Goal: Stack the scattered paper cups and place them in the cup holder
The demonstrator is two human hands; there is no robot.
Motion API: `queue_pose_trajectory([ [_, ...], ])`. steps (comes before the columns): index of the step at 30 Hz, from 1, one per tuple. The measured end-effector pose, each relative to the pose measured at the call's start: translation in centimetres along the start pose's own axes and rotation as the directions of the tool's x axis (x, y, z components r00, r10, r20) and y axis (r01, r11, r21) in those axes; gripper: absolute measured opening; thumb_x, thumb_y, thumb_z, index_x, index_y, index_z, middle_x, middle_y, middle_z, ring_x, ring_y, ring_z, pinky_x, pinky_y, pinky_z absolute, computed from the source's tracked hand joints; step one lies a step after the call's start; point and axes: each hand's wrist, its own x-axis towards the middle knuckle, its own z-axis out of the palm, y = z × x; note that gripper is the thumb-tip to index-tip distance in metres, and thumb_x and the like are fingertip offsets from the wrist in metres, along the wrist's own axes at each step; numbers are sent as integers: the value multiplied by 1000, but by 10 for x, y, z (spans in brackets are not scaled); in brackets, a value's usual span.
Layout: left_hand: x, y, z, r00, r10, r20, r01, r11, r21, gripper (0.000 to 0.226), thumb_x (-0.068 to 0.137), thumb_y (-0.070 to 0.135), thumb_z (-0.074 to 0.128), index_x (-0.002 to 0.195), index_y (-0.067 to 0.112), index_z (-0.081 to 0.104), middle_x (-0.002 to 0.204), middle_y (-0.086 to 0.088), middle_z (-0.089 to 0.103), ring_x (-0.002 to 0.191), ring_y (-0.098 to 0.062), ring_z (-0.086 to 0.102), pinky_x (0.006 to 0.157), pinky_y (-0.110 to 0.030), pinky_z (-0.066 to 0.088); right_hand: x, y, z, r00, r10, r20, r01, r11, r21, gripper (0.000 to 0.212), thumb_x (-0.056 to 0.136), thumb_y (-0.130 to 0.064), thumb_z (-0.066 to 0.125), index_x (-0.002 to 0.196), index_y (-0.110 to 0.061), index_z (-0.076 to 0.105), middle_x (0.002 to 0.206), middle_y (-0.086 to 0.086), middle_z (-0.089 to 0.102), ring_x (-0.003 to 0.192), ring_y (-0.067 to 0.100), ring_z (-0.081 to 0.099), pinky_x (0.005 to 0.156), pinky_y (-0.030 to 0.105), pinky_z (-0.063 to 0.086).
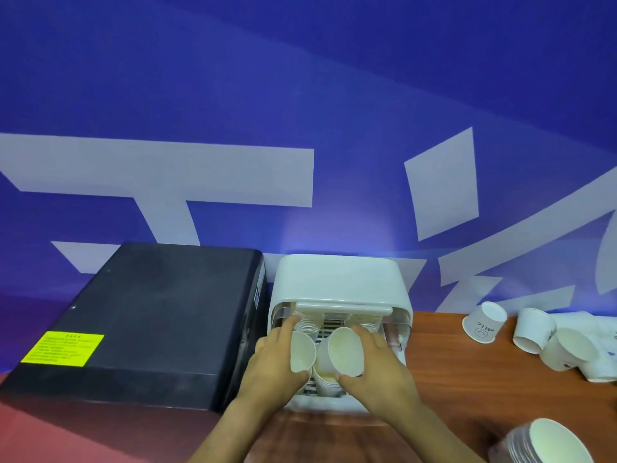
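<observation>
A white cup holder (pixel 337 279) stands at the back of the wooden table, its front open, with stacks of white paper cups (pixel 309 324) inside. My left hand (pixel 273 359) grips a cup stack (pixel 302 352) at the holder's mouth, its open end facing me. Beside it my right hand (pixel 377 365) holds another cup stack (pixel 345 352) the same way. Loose paper cups lie on the right: one printed "HELLO" (pixel 484 324), one on its side (pixel 532 330), and a few more (pixel 574 349). A further stack (pixel 547 444) lies at the bottom right.
A black box-shaped appliance (pixel 150 322) with a yellow label (pixel 63 349) stands right against the holder's left side. A blue wall with white shapes (pixel 300 111) rises behind. White paper or plastic (pixel 597 329) lies under the far right cups.
</observation>
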Motion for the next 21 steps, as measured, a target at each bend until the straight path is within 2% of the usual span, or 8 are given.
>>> queue_pose_trajectory([
  [3, 4, -2, 7, 999, -46, -4, 46, 998, -36, 69, 75, 28, 67, 130, 36, 26, 127, 7, 48, 114, -20, 46, 91, -36, 47, 2, 4, 4, 1000, -10, -12, 10, 998, -54, 83, 75, -48, 63, 144, -39, 18, 143, -12, 30, 131, 14, 37, 95, 28, 42],
  [6, 6, -8, 16, 998, -70, 10, 70, 997, -22, 54, 74, 32, 66, 112, 36, 28, 117, 8, 52, 105, -21, 50, 84, -39, 49, 6, 10, 10, 999, -25, 20, 26, 997, -75, 83, 75, -54, 62, 145, -37, 20, 141, -11, 32, 130, 14, 40, 95, 28, 42],
  [10, 8, -13, 22, 991, -84, 100, 80, 996, 38, 67, 74, 32, 65, 131, 34, 28, 135, 10, 43, 126, -21, 39, 97, -39, 43, 11, 18, 20, 987, -22, 159, 35, 996, -82, 91, 72, -59, 65, 147, -35, 21, 140, -7, 34, 130, 17, 39, 99, 31, 41],
  [13, 7, -11, 22, 986, -74, 150, 62, 995, 84, 79, 78, 37, 63, 145, 33, 20, 156, 7, 20, 145, -23, 14, 112, -45, 29, 12, 21, 21, 968, -3, 252, 25, 996, -86, 93, 71, -58, 67, 147, -34, 19, 143, -5, 33, 132, 18, 37, 101, 33, 40],
  [15, 5, -8, 20, 984, -79, 161, 61, 992, 114, 80, 83, 39, 61, 148, 33, 15, 159, 7, 9, 147, -21, 4, 116, -45, 21, 13, 22, 19, 966, 1, 260, 24, 995, -93, 91, 74, -57, 65, 148, -33, 18, 145, -4, 33, 132, 20, 37, 103, 33, 39],
  [18, -2, -2, 18, 990, -57, 133, 40, 991, 126, 76, 86, 40, 59, 149, 32, 16, 159, 6, 10, 147, -20, 3, 116, -44, 19, 7, 24, 11, 975, 6, 222, 13, 996, -86, 85, 78, -55, 61, 149, -33, 18, 147, -7, 31, 133, 17, 37, 103, 32, 38],
  [21, -13, 6, 16, 996, 2, 92, -15, 990, 138, 71, 87, 40, 57, 147, 32, 20, 154, 10, 21, 143, -17, 12, 113, -38, 24, -7, 31, 3, 979, 6, 206, 12, 997, -83, 77, 81, -52, 58, 147, -34, 22, 146, -7, 33, 132, 15, 39, 103, 32, 40],
])
